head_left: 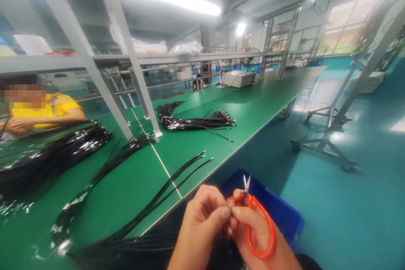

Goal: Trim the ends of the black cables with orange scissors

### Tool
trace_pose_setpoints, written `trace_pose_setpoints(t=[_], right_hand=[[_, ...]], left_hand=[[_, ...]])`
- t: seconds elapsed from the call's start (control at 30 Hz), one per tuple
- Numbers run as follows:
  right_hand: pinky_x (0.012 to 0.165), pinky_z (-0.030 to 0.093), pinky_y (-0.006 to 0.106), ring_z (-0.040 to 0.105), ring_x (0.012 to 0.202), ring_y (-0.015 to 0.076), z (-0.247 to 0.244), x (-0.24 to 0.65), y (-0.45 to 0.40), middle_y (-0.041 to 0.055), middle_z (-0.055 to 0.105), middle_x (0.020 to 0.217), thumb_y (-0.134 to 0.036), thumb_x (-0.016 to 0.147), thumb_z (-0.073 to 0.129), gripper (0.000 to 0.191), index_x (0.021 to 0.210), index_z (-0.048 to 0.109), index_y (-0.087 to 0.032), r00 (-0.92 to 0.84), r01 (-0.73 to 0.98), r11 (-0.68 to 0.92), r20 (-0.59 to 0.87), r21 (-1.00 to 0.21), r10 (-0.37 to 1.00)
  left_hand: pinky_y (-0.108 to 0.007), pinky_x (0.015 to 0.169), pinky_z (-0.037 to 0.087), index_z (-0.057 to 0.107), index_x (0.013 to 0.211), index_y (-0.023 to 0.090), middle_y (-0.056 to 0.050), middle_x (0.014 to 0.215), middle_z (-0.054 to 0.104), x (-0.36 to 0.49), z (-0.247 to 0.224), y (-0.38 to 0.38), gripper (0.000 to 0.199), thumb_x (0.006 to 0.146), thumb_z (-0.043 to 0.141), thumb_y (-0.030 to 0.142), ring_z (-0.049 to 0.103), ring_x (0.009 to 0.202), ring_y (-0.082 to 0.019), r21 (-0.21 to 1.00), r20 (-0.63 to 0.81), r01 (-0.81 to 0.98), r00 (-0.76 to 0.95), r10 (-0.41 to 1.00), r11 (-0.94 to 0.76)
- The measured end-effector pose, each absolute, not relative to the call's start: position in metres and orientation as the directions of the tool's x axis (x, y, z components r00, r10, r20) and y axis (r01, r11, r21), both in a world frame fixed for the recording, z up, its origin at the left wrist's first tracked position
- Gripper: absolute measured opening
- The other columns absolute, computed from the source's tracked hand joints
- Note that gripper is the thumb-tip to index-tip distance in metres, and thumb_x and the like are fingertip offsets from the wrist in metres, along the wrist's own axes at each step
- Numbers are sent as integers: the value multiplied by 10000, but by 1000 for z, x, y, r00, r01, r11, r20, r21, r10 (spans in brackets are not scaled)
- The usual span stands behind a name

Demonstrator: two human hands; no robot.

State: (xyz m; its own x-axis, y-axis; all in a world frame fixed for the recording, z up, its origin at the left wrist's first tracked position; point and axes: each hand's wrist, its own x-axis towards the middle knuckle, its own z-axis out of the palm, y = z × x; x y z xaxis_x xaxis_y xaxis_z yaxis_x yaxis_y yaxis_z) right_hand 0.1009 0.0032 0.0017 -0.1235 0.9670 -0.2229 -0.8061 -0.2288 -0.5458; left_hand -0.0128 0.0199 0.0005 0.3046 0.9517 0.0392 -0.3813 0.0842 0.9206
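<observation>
Blue-green, glossy flooring (348, 202) spreads along the right side, beside a long green-topped worktable (177, 145) with a pale edge strip that runs away into the room. Slanting pale-grey metal posts (107, 93) stand on this table and carry a long shelf above it. At the far left sits a person in a yellow top (63, 112), both hands raised near the chest, behind a broad heap of glossy black cables (69, 147) with silvery glints. Nearer the camera, a long bundle of thin black cables (107, 168) bends round on the tabletop, and loose strands with pale tips reach toward the table's edge. Beyond the posts lies another bundle of black cables (190, 123), curved like a hook, and farther along stands a white box-shaped unit (238, 79). Below the edge, partly behind the wearer's hands, is a deep-blue plastic bin (278, 206). The left hand (205, 215) is curled, thumb and fingers together, its tips meeting those of the right hand (253, 223); whether something tiny is pinched between them cannot be told. Orange-handled scissors (270, 236) are held in the right hand's grip, their short steel blades slightly parted and pointing up over the bin.
</observation>
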Motion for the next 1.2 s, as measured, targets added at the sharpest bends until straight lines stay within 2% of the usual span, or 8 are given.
trace_pose_setpoints(t=[0.1, 0.2, 0.33, 0.47, 0.77, 0.93, 1.07, 1.2], right_hand=[[543, 458, 232, 519, 527, 121, 3, 99, 6, -3, 607, 556, -182, 526, 787, 170, 666, 688, -181, -132, -839, -250, -265, -483, 955], [539, 468, 227, 527, 525, 113, 1, 98, 8, -4, 619, 587, -143, 496, 810, 213, 673, 696, -178, -101, -863, -252, -339, -437, 935], [550, 485, 225, 554, 547, 117, 2, 97, 10, 7, 640, 625, -132, 496, 827, 229, 681, 698, -169, -124, -872, -266, -340, -410, 932], [559, 490, 218, 567, 559, 125, 4, 94, 9, 15, 640, 594, -155, 500, 827, 204, 660, 701, -170, -145, -863, -287, -340, -416, 929], [516, 464, 272, 531, 513, 158, 14, 92, 10, -3, 591, 521, -236, 604, 716, 88, 624, 641, -195, -31, -712, -209, -266, -671, 963], [579, 457, 275, 552, 567, 141, -1, 92, 7, 7, 668, 768, -233, 706, 674, 109, 802, 622, -230, 399, -249, 213, 101, -945, 911], [624, 480, 297, 614, 675, 191, -7, 91, 6, 18, 673, 793, -152, 743, 632, 137, 823, 630, -263, 352, 240, 419, 481, -876, 803], [531, 466, 281, 589, 567, 177, -6, 91, 9, -13, 626, 671, -84, 754, 595, 212, 835, 595, -280, 239, 489, 548, 709, -678, 664]], left_hand=[[-220, 502, 430, 538, 699, 177, 21, 641, 565, -17, -2, 22, 167, 762, 657, 276, 533, 513, -105, 930, 23, -359, 255, 967, 73], [-234, 555, 457, 595, 769, 189, 3, 696, 577, -24, 0, 21, 49, 789, 593, 234, 545, 584, -129, 988, 141, -67, 75, 987, -136], [-265, 638, 489, 699, 868, 245, -64, 930, 642, -28, 7, 17, 162, 783, 580, 176, 604, 706, -179, 782, 480, 446, 14, 877, -435], [-265, 598, 471, 741, 765, 258, -86, 963, 670, -30, 6, 17, 147, 773, 608, 197, 613, 663, -184, 697, 522, 559, 33, 852, -449], [-229, 612, 480, 649, 775, 184, -20, 693, 671, -35, -3, 14, 123, 825, 577, 270, 607, 638, -161, 984, 104, 121, 215, 971, -132], [-176, 485, 391, 659, 732, 146, 0, 623, 624, -39, -6, 19, 144, 746, 674, 289, 487, 518, -95, 1000, -13, 25, 182, 983, 9], [-170, 473, 368, 657, 687, 141, 15, 577, 603, -37, -3, 20, 167, 713, 703, 299, 439, 478, -73, 995, -27, -91, 189, 982, 45], [-184, 495, 381, 665, 675, 152, 20, 565, 605, -31, 3, 14, 144, 715, 695, 287, 451, 485, -83, 995, 12, -101, 187, 982, 7]])
